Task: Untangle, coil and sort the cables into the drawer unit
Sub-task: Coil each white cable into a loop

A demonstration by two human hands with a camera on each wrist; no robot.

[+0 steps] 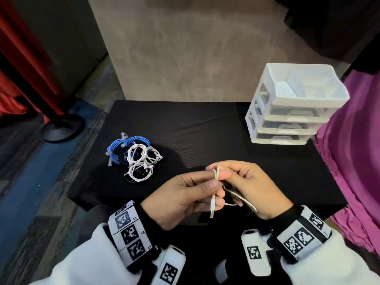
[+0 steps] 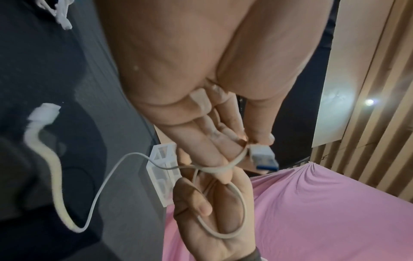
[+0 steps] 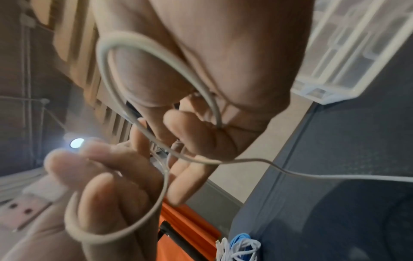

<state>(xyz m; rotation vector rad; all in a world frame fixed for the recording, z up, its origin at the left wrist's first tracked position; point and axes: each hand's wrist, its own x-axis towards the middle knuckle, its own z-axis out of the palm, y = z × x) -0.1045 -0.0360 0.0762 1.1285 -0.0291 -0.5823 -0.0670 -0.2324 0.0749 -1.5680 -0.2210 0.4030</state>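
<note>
**Hands working a white cable above the near edge of the table**

Both hands are meeting close to the person's body, over the near edge of the black table [image 1: 205,128]. The left hand [image 1: 185,194] is pinching a white cable [image 1: 215,177] between thumb and fingers, just behind its USB plug [image 1: 212,208], which is pointing down and back toward the person. From the left wrist view the plug's blue insert is showing. The right hand [image 1: 253,188] is curling around the same cable, its fingertips pressing the strand against the left forefinger while a loop is running through its palm and out below. The rest of the cable is trailing loose between the hands; in the left wrist view its other connector [image 2: 44,113] is hanging over the dark table, blurred.

Farther out and to the left, a pile of coiled cables [image 1: 135,157] is lying on the table: blue ones at the back, white ones in front, black strands mixed in beneath. Well apart from it, at the table's far right corner, the white drawer unit [image 1: 292,108] is standing with three clear drawers pushed in and an open divided tray on top. A purple cloth [image 1: 353,151] is hanging just beside it on the right, and a red curtain [image 1: 24,64] is hanging away to the left.
</note>
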